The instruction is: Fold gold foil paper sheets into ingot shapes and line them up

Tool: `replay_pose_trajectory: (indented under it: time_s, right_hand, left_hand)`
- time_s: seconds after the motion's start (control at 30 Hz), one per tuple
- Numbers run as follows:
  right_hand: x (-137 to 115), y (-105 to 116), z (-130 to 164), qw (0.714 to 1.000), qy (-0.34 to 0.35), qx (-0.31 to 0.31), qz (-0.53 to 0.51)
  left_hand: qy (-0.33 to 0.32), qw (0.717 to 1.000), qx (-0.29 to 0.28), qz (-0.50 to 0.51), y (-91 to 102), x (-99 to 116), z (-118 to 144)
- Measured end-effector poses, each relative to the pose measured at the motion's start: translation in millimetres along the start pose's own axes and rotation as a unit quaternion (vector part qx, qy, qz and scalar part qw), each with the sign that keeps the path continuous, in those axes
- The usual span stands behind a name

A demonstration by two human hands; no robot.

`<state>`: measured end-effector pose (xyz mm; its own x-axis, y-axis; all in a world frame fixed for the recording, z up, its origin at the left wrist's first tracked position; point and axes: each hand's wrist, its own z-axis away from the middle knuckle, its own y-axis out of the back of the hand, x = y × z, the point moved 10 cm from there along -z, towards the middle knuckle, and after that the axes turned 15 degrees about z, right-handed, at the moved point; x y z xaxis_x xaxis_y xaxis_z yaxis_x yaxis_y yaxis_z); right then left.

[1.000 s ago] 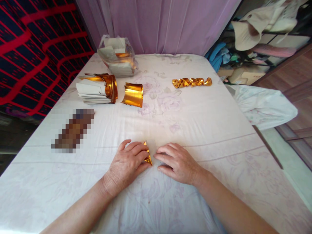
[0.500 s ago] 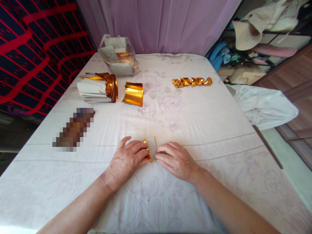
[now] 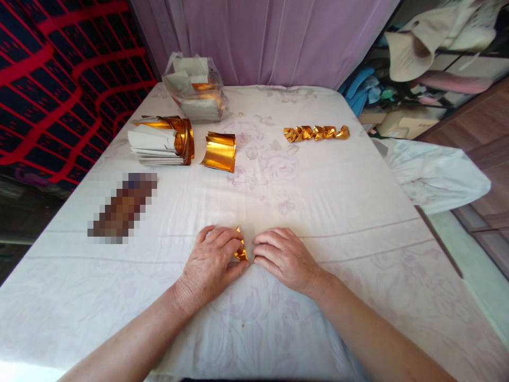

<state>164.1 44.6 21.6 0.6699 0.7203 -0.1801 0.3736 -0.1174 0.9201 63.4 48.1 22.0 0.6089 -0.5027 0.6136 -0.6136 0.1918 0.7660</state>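
small gold foil paper (image 3: pixel 241 251), partly folded, pinched between curled left hand (image 3: pixel 210 262) at nine o'clock and right hand (image 3: pixel 283 257) at three.

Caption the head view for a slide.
Both hands, left hand and right hand, press a gold foil paper on the floral cloth.

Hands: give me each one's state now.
Left hand: fingers curled, pressing the gold foil paper.
Right hand: fingers down on the same paper's pale side.

surface: bed sheet (image 3: pixel 338 201), white, floral | upper left: paper stack (image 3: pixel 157 144), gold sheet (image 3: pixel 219 152), plastic bag (image 3: pixel 196 90) | upper centre: folded gold row (image 3: pixel 317 132) | lower centre: gold paper (image 3: pixel 241 249)
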Motion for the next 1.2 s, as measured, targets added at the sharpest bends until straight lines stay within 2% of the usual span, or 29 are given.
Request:
replay_pose_trajectory:
  time_s: [0.2,0.5,1.2]
  right_hand:
    - [6,-3,0,0.999,-0.021,-0.001,-0.03]
    - [6,-6,-6,0.998,-0.052,-0.013,-0.014]
    - [3,-12,-9,0.999,-0.036,-0.031,-0.002]
  left_hand:
    - [-0.001,1.0,0.018,0.002,1.5,3,-1]
    - [-0.004,1.0,0.018,0.009,1.7,2,0]
    - [0.012,0.999,-0.002,0.034,-0.9,-5,0]
